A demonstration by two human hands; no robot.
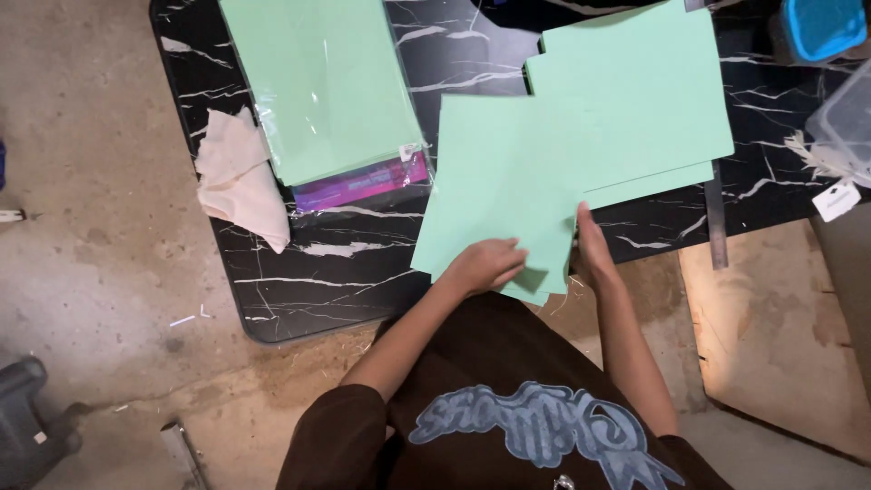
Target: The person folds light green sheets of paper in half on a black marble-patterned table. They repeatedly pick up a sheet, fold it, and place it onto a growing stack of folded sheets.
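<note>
A pale green paper sheet (508, 177) lies tilted on the black marble-patterned table (345, 263), its near corner hanging over the table's front edge. My left hand (485, 265) rests on that near corner with fingers curled over the paper. My right hand (590, 245) touches the sheet's right edge, fingers straight and pointing away. Behind it lies a stack of more green sheets (635, 86), slightly fanned.
An opened plastic-wrapped pack of green paper (322, 86) with a purple label sits at the table's left. A crumpled cream cloth (238, 177) lies beside it. A metal ruler (717, 218), a clear plastic box (848, 118) and a blue container (821, 25) stand at right. Concrete floor surrounds the table.
</note>
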